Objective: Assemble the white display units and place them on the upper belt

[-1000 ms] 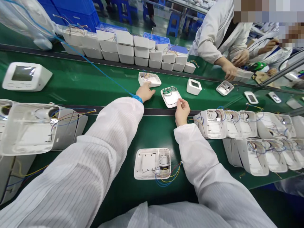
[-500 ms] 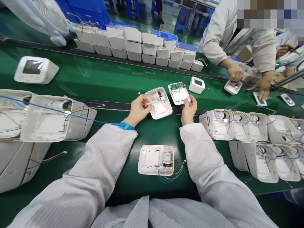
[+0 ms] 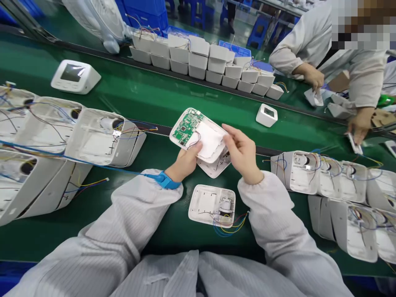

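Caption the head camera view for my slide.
Left hand and right hand hold a white rectangular plastic shell bearing a green circuit board.

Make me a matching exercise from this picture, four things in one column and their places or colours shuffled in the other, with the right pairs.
Things:
1. Circuit board
2. Strap
3. Shell nearest the wearer
4. Fan

Places or colours:
A. Left of the stacked housings
B. Green, on the panel in the left hand
C. Flat on the table, open side up
D. Bright blue, around the left wrist

Pairs: 1-B, 2-D, 3-C, 4-A
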`<state>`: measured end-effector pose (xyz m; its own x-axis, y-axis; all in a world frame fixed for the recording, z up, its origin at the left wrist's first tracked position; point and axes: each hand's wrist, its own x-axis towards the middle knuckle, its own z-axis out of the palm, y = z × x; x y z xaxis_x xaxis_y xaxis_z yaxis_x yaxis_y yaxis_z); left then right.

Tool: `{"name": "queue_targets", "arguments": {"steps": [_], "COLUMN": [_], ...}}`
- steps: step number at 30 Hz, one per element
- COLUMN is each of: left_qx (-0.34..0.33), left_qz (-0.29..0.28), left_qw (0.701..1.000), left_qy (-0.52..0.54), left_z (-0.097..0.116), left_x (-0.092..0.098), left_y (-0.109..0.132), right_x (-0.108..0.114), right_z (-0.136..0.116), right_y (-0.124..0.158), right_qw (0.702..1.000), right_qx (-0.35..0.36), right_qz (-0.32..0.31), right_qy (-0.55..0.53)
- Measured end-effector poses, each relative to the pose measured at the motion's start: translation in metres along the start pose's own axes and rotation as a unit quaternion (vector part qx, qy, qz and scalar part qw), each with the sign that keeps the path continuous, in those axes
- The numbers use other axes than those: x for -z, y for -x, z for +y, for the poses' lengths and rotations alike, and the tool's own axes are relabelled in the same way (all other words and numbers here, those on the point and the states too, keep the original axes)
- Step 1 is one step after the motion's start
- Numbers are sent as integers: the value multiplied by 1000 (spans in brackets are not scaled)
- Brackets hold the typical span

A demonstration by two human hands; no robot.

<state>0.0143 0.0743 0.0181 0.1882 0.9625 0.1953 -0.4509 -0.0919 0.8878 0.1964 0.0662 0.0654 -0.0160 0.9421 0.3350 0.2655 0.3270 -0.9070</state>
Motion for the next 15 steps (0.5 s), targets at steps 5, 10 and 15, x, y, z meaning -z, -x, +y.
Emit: {"name": "queue_targets", "arguments": {"steps": [5, 10, 15], "left_qx": [102, 154, 168], "left_qz": [39, 71, 45], "left_qw": [984, 965, 961], "left_qy": [139, 198, 214], "left_z": [9, 10, 12], "left_x": [-5, 3, 0], "left_y": [24, 22, 19], "right_x": [18, 22, 43], "right_z": [50, 53, 9], "right_y": [-18, -15, -8], "right_qw": [990, 956, 911], "right_qx": [2, -20, -85], "right_qz": [-96, -219, -232], "right_qy": [102, 193, 331]}}
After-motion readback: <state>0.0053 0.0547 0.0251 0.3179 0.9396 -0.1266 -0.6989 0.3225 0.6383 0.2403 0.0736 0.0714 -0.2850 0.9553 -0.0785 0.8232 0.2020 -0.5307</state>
